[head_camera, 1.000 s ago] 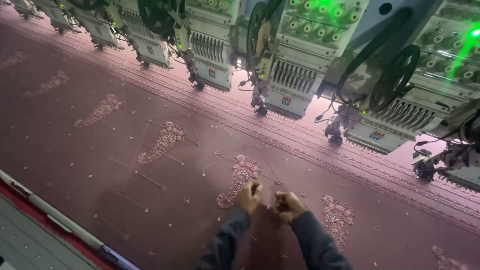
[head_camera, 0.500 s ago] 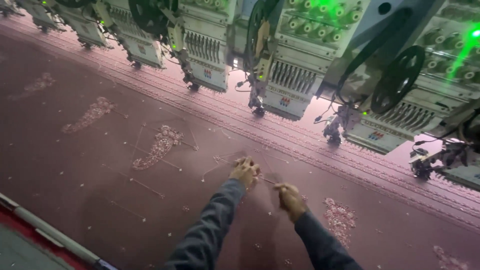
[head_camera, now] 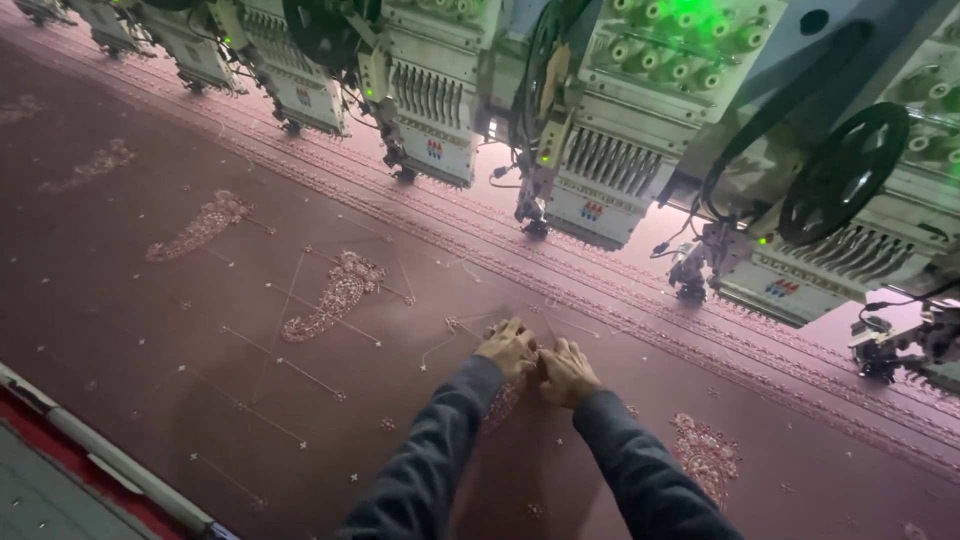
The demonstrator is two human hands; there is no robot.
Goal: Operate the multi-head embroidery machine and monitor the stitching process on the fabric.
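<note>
Both hands are coming back together: the left hand [head_camera: 507,346] and right hand [head_camera: 566,371] are pinching loose threads on the maroon fabric [head_camera: 180,330], mid-cloth below the embroidery heads [head_camera: 600,180]; several paisley motifs [head_camera: 335,295] are already stitched.

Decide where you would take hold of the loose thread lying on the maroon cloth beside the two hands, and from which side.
Pinch the loose thread at its free end left of the left hand. Come from above: it lies flat on the maroon cloth, so only a fingertip pinch should lift it.

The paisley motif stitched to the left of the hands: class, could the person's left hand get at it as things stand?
Probably yes. The left hand rests on the maroon fabric, and only flat cloth lies between it and the paisley motif; the embroidery heads stand further back.
</note>
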